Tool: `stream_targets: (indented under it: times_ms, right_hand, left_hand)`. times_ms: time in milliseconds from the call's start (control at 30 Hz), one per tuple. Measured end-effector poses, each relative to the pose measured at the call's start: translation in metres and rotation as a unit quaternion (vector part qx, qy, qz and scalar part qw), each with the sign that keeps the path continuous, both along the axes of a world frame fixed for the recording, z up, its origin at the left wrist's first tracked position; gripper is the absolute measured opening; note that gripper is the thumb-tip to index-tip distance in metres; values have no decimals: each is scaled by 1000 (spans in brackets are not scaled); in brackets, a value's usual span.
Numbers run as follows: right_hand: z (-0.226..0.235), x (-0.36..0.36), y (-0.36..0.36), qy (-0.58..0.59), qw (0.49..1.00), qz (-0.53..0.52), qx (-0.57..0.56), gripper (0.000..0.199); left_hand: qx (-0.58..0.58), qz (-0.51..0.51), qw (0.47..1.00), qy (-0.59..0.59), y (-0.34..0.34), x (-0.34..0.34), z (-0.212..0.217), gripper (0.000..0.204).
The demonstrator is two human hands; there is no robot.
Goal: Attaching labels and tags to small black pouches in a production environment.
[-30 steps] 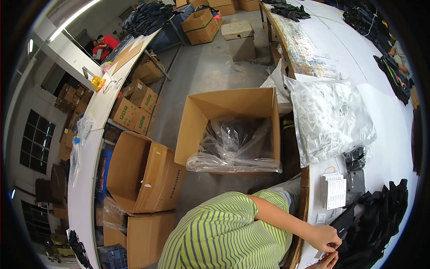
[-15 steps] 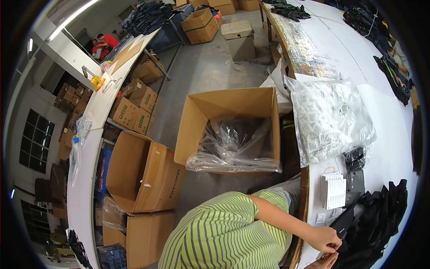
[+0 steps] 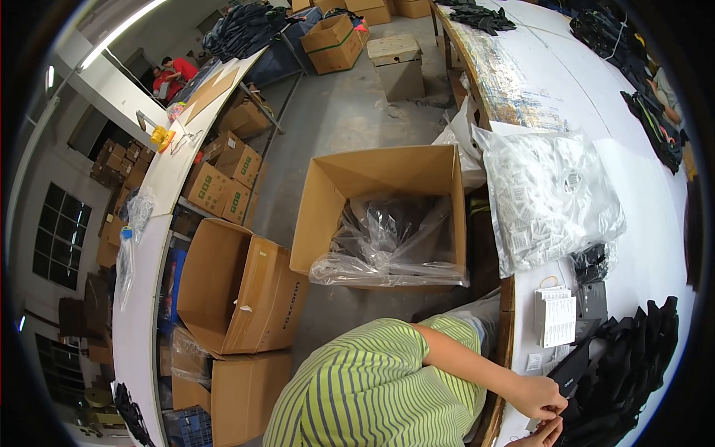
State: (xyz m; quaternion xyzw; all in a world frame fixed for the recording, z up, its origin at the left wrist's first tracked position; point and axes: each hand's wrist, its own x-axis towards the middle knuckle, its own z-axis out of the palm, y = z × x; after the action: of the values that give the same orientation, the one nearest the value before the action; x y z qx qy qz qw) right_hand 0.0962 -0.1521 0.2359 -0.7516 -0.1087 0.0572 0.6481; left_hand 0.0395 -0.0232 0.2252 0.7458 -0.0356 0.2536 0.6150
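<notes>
At the lower right, my left hand is bent down with its fingertips pinched together over the table. My right hand, partly cut off by the lower edge, meets it with its fingers also pinched. A small pale piece shows between the hands, too small to name. Just beyond my fingers lies a flat black piece with pale lettering. Beside it spreads a heap of black fabric pieces. A stack of white printed tags lies a little farther up, with small white labels below it.
A clear bag full of white labels lies on the white table. An open carton with a plastic liner stands left of the table. More open cartons stand farther left by another long table. People in red are far off.
My hands have shifted very slightly at the fingertips, and a small pale piece now shows between them. Everything else stays in place.
</notes>
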Motion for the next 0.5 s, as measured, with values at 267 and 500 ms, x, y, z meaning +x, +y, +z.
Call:
stream_targets:
  times_ms: [267, 500]
  right_hand:
    - [-8, 5, -3, 20, 997, 45, 52, 25]
    - [-16, 5, -12, 63, 991, 93, 74, 27]
  left_hand:
    - [-138, -56, 989, 20, 15, -4, 1, 18]
    - [-181, -120, 976, 20, 9, -1, -4, 18]
